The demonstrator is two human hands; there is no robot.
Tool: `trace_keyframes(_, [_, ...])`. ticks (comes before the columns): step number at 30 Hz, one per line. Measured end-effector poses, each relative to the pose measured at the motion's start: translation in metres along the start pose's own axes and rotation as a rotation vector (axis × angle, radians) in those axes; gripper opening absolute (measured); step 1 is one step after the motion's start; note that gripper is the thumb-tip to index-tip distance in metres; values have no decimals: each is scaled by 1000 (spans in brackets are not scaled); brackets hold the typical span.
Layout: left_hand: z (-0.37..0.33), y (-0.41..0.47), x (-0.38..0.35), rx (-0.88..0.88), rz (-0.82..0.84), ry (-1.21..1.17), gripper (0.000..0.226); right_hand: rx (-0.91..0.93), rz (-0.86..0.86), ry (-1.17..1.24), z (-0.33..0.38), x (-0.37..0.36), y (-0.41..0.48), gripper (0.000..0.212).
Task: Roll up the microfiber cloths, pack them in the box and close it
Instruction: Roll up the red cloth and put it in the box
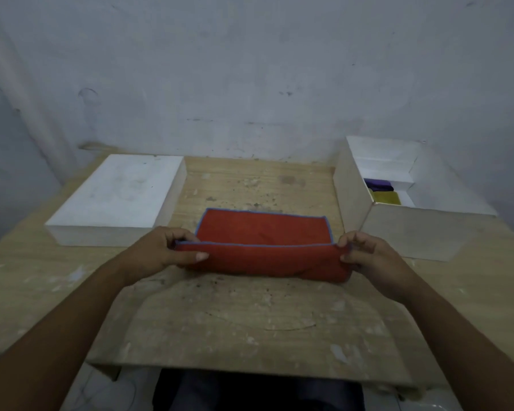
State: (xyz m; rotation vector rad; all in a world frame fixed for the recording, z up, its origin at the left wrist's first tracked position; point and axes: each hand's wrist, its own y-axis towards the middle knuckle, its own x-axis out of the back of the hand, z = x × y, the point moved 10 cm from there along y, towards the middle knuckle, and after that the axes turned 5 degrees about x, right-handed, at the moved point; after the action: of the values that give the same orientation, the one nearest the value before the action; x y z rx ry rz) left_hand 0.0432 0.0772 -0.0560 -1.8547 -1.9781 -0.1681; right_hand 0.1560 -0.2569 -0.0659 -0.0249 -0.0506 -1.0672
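A red microfiber cloth (261, 232) with a blue hem lies in the middle of the wooden table (250, 315). Its near edge is lifted and turned over toward the far side. My left hand (163, 250) pinches the left end of that turned edge. My right hand (365, 253) pinches the right end. An open white box (422, 229) stands at the right. Inside it lie a purple rolled cloth (379, 184) and a yellow one (387, 198), side by side near the box's near wall. The white lid (116, 200) rests flat at the left.
A stained pale wall (250, 69) rises right behind the table. The table's near edge (250, 372) runs just above my lap. White dividers (398, 167) split the box's far part into compartments.
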Motion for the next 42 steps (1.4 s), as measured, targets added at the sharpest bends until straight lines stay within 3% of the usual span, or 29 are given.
trace_keyframes(3, [2,14,12,-23,-127,-251,31,32,-144,3,-2,15,11,25])
trace_keyframes(6, [12,32,18,1,-251,-406,22,62,-244,-57,-4,20,21,25])
trace_keyframes(10, [17,56,21,33,-402,-367,22,128,-307,-235,-6,16,40,17])
trace_keyframes(14, [20,79,27,28,-489,-281,20,229,-310,-551,-4,4,59,35])
trace_keyframes(20, [24,111,35,30,-573,-216,24,204,-341,-715,-13,6,86,43])
trace_keyframes(27, [41,132,30,101,-571,-84,40,109,-259,-941,-33,-1,102,51])
trace_keyframes(32, [38,117,30,84,-533,-35,55,158,-306,-1045,-25,-3,85,44])
trace_keyframes(38, [39,80,25,56,-503,139,36,229,-271,-1006,-23,-9,46,34])
trace_keyframes(42, [40,54,18,57,-501,319,31,131,-295,-1032,-28,-2,24,34])
